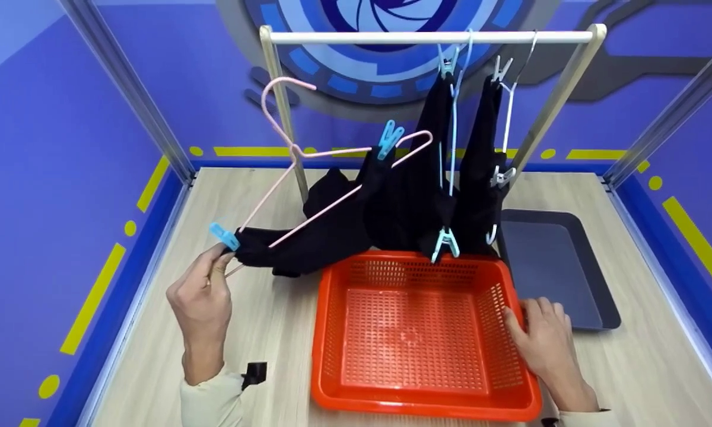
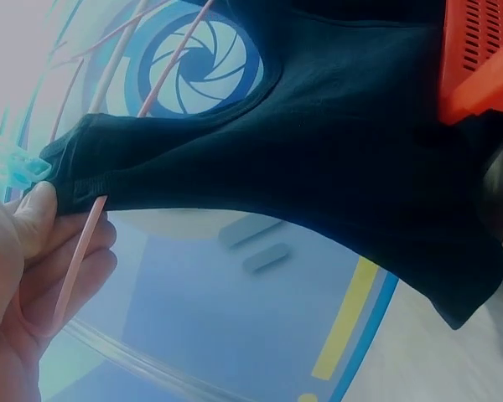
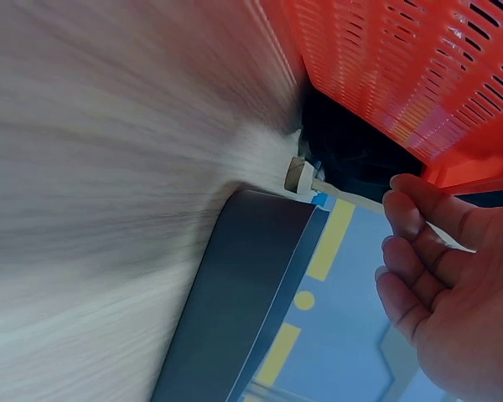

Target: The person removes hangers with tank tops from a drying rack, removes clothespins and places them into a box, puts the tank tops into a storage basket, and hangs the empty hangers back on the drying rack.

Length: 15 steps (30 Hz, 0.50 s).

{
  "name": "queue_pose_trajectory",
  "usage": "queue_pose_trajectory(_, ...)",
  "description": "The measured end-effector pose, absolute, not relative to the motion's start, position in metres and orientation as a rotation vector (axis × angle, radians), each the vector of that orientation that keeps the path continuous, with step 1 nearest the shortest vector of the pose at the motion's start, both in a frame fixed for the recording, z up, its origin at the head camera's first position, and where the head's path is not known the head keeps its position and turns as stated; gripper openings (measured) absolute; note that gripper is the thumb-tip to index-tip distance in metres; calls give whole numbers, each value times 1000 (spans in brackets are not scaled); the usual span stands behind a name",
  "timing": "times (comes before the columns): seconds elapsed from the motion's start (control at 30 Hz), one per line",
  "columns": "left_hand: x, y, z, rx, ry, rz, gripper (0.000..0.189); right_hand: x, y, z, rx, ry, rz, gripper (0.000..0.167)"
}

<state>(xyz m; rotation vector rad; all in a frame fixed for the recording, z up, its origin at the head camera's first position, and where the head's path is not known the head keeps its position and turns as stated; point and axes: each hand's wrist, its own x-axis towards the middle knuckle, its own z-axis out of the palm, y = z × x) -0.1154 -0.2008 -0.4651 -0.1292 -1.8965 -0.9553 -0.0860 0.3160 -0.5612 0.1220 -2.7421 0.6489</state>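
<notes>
My left hand [image 1: 204, 290] pinches the end of a black garment's strap [image 1: 255, 246], right below a blue clothespin [image 1: 224, 236]. A pink hanger [image 1: 323, 222] runs through the garment, and in the left wrist view its lower end loops across my left fingers [image 2: 88, 268]. A second blue clothespin [image 1: 390, 139] clips the other strap to the hanger. The black cloth [image 2: 344, 109] drapes toward the red basket. My right hand [image 1: 549, 341] rests at the right rim of that red basket [image 1: 418, 406], its fingers [image 3: 419, 264] loosely extended outside the wall.
A wooden rack [image 1: 427, 38] stands behind the basket. From its bar hang a blue hanger [image 1: 454, 142] and a white hanger [image 1: 508, 121], both with black garments and clothespins. A dark grey tray [image 1: 549, 267] lies right of the basket. Blue panels enclose the table [image 1: 652, 356].
</notes>
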Motion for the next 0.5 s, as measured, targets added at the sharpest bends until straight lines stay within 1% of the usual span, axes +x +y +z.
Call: queue_pose_trajectory(0.5, -103, -227, -476, -173, -1900, -988, 13, -86, 316, -563, 113, -2725, 666, 28)
